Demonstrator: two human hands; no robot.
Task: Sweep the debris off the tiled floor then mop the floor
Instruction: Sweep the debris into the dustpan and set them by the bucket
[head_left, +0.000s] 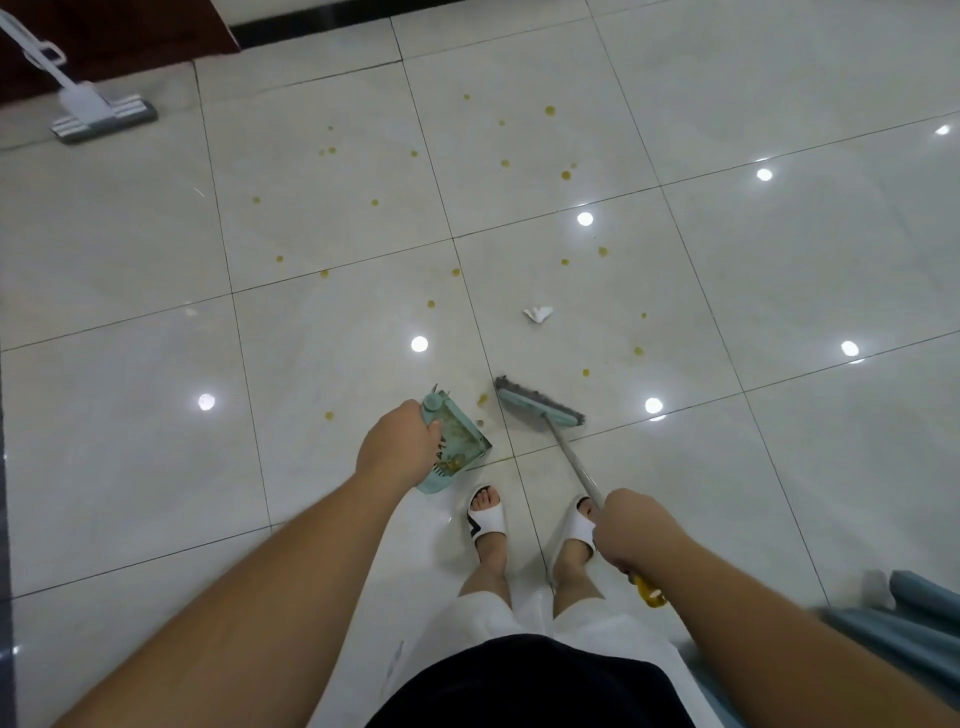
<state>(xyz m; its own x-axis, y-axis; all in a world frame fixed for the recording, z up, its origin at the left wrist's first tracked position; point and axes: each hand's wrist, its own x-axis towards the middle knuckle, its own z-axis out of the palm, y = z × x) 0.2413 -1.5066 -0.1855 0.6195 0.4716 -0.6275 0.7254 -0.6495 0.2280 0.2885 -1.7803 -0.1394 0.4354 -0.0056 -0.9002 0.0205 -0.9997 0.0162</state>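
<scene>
My left hand (397, 441) grips the handle end of a pale green dustpan (460, 444) that sits tilted on the white tiled floor (156, 415), with yellowish debris inside it. My right hand (636, 530) grips the grey handle of a broom; its green head (537, 402) rests on the floor just right of the dustpan. A crumpled white paper scrap (537, 313) lies ahead of the broom. Several small yellow-brown spots (565, 175) are scattered across the tiles further ahead.
A white flat mop (104, 117) leans at the far left near a dark wooden wall (130, 31). Blue-grey fabric (904, 623) lies at the right edge. My feet in white slippers (487, 517) stand just behind the dustpan and broom.
</scene>
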